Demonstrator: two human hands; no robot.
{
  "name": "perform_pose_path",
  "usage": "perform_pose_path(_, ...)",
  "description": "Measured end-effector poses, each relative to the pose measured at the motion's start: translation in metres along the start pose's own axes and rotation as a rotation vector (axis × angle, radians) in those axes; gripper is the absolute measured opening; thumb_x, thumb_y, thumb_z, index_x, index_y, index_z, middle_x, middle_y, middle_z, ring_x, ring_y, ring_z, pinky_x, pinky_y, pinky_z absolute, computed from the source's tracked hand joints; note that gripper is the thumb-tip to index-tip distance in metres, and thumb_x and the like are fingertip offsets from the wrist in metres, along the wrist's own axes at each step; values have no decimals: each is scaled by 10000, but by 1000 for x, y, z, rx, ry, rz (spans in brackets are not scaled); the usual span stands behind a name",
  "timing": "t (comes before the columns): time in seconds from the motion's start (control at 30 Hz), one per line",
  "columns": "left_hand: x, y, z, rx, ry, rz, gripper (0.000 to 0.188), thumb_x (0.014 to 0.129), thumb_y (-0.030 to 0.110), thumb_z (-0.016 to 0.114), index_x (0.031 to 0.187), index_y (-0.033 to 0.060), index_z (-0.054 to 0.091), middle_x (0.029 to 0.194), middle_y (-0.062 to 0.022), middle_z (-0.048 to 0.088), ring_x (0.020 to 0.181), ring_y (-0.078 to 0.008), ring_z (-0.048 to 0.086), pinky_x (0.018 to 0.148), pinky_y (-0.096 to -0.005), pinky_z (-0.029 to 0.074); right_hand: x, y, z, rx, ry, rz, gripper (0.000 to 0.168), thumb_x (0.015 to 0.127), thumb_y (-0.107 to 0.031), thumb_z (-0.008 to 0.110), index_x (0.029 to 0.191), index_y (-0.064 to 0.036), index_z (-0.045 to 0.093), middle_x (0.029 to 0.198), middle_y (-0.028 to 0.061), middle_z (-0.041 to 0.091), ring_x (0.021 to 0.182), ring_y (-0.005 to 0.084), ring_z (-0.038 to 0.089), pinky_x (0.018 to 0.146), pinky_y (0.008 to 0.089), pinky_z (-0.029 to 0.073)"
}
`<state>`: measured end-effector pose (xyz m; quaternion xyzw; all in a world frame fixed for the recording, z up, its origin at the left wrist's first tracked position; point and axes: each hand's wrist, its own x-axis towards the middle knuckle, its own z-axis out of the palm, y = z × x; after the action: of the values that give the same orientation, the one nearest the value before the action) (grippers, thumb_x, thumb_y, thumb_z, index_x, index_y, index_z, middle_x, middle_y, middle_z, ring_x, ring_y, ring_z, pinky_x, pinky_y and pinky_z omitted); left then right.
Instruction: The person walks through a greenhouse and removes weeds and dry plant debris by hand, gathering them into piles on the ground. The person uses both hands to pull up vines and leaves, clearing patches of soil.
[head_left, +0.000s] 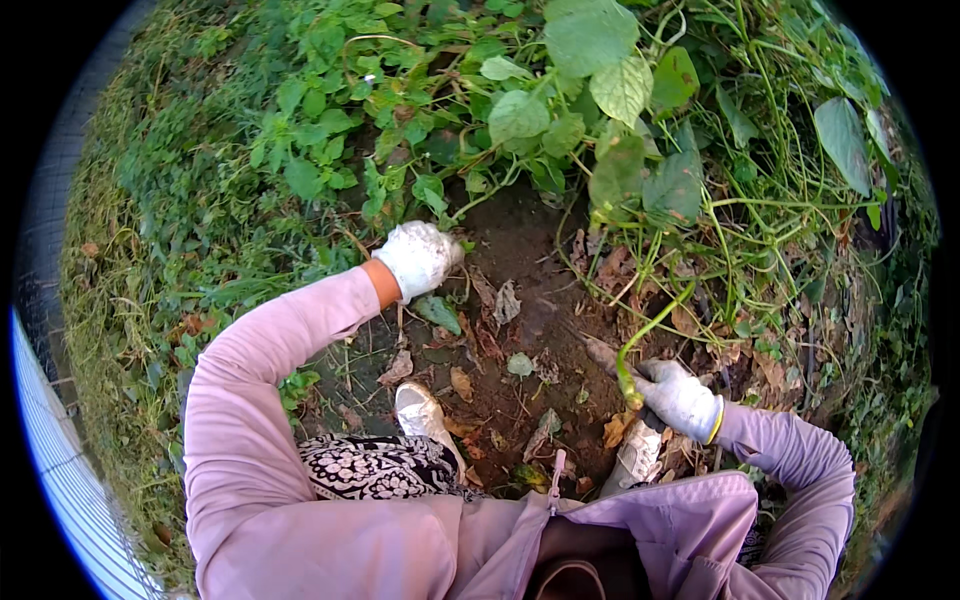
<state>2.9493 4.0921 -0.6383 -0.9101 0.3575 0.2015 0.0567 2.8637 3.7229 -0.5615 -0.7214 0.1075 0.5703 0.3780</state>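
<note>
My left hand (420, 261), in a soiled white work glove, is closed in a fist low against the leafy weeds (322, 142). A green stem (487, 199) runs down to its knuckles, and a small leaf pokes out beside them; the fingers' inner side is hidden. Lower right, my right hand (681, 401) wears a grey-and-white glove with a yellow cuff. It grips what looks like a narrow, soil-coated hand tool (600, 352), pointing up and left over the soil; the handle is mostly covered. A thick curved green stem (645, 330) crosses in front of its fingers.
Bare brown soil (525, 240) with dry leaves (507, 301) lies between my hands. Tangled vines (720, 225) with broad leaves (589, 37) spread across the upper right. My white shoes (421, 412) stand on the soil. A pale ribbed surface (67, 480) borders the plants at far left.
</note>
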Motion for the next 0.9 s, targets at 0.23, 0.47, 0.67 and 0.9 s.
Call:
perform_pose_path(0.23,-67,84,12,-338,-248,203,236,779,68,523,1012,33,527,851,-139,603,735,-280,628,659,-384,527,3,-21,21,-122,174,-169,337,856,-294,585,966,23,557,678,108,600,552,166,575,507,326,460)
perform_pose_path(0.47,-49,89,42,-312,49,274,378,778,108,495,1152,54,492,1132,-165,519,946,-315,580,762,-400,505,43,-71,49,-474,300,-553,440,847,-361,558,1063,21,522,828,219,627,775,319,638,672,379,497)
perform_pose_path(0.67,-51,71,27,-200,389,31,433,774,109,498,1207,101,488,1206,-87,499,963,-281,574,753,-405,511,86,-102,-68,-1452,725,-668,350,902,-338,454,1063,-43,554,815,118,635,672,240,619,642,369,507)
perform_pose_path(0.9,-56,62,79,-159,155,-89,338,740,167,534,1061,68,574,1098,-134,553,1020,-279,537,811,-399,457,115,-118,-214,-136,1030,-348,612,804,-514,577,1008,62,613,964,203,647,924,245,613,729,333,475)
